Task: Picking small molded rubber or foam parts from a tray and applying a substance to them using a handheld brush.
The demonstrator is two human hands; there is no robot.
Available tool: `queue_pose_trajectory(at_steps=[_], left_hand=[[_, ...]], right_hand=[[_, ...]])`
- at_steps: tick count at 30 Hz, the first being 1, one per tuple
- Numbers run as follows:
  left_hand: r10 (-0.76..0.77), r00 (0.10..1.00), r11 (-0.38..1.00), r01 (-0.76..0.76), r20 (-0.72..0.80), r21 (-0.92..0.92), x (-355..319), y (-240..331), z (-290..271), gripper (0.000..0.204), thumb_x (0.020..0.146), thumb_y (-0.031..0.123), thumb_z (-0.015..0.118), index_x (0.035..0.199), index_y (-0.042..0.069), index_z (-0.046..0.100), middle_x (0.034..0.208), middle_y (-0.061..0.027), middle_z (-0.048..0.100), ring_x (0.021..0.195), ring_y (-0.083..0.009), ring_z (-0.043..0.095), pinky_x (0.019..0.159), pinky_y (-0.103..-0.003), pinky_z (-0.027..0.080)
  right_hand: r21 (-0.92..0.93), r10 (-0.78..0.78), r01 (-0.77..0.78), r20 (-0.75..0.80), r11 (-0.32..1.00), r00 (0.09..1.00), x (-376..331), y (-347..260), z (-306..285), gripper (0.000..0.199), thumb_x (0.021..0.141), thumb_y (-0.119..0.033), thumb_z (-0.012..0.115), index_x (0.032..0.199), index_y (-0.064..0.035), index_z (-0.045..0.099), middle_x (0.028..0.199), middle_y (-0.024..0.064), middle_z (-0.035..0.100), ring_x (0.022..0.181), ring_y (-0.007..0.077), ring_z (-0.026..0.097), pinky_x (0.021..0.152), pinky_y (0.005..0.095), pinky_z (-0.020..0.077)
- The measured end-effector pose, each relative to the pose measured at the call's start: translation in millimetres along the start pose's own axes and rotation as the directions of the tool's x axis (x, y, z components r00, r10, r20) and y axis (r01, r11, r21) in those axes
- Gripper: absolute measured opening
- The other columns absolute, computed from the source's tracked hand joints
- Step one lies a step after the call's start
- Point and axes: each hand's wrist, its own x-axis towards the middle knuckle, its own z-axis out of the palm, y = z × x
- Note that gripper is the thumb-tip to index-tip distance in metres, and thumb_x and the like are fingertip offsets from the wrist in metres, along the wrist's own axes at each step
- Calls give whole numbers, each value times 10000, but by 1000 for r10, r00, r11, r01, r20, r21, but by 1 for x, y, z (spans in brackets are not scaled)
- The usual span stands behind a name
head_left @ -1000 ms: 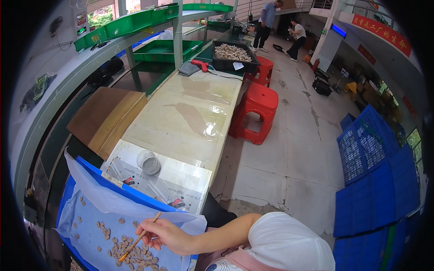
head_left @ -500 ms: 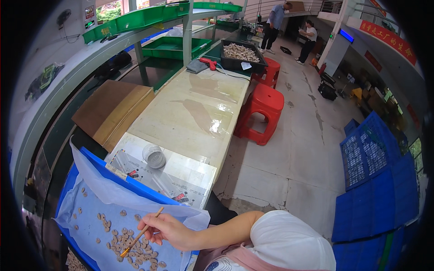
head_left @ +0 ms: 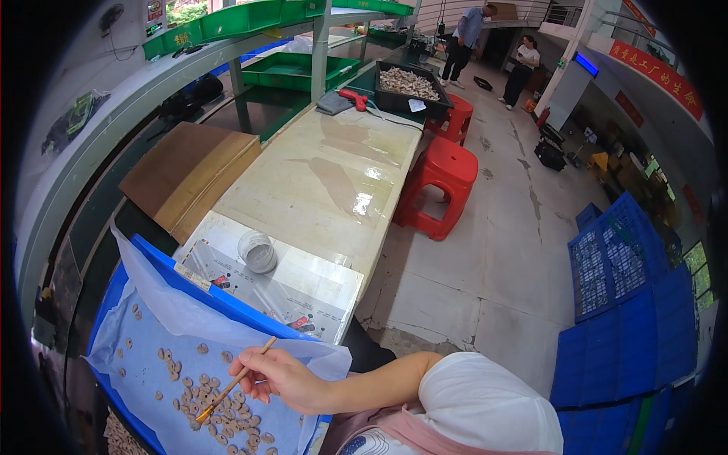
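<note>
My right hand [head_left: 284, 377] is closed around a thin brush [head_left: 236, 379] with a wooden handle, pinched between thumb and fingers. The brush slants down to the left, its tip at the edge of a cluster of small grey-brown ring-shaped pieces [head_left: 220, 409]; whether it touches one I cannot tell. These pieces lie on white lining paper [head_left: 144, 390] inside a blue tray [head_left: 168, 267], with several more scattered toward its far left. Of my left hand nothing shows.
Beyond the tray, a clear jar [head_left: 258, 252] of grey material stands on the pale worktable [head_left: 318, 201]. Cardboard [head_left: 186, 178] lies left of it. A black crate of pieces [head_left: 409, 85] sits at the far end. Red stools [head_left: 444, 178] and blue crates [head_left: 622, 318] stand to the right. Two people are far off.
The view has shifted slightly. My right hand still holds the brush, whose tip stays at the left part of the cluster.
</note>
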Motion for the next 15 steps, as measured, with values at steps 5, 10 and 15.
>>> queue_pose_trajectory(at_steps=[5, 10, 15], left_hand=[[10, 1000, 1000, -10, -17, -11, 3, 6, 2, 167, 813, 109, 579, 819, -56, 603, 733, -146, 603, 622, -220, 543, 581, -314, 466], [17, 1000, 1000, -18, -25, -22, 4, 8, 3, 163, 807, 107, 586, 821, -55, 604, 736, -146, 604, 625, -219, 546, 581, -313, 467], [18, 999, 999, -19, -33, -28, 4, 7, 4, 160, 801, 105, 592, 824, -53, 605, 738, -146, 606, 627, -217, 548, 581, -311, 468]], right_hand=[[-4, -8, 8, 3, 1000, 1000, -1, -2, 0, 341, 913, -326, 396, 905, -15, 535, 683, 43, 508, 613, 104, 479, 492, 214, 368], [-3, -5, 5, -2, 1000, 1000, 0, -1, 0, 345, 911, -332, 399, 905, -14, 532, 680, 42, 508, 610, 102, 479, 484, 213, 367], [-1, -2, 2, 1, 1000, 1000, 0, 0, 1, 342, 914, -327, 393, 907, -14, 529, 679, 43, 507, 610, 101, 479, 481, 212, 367]])
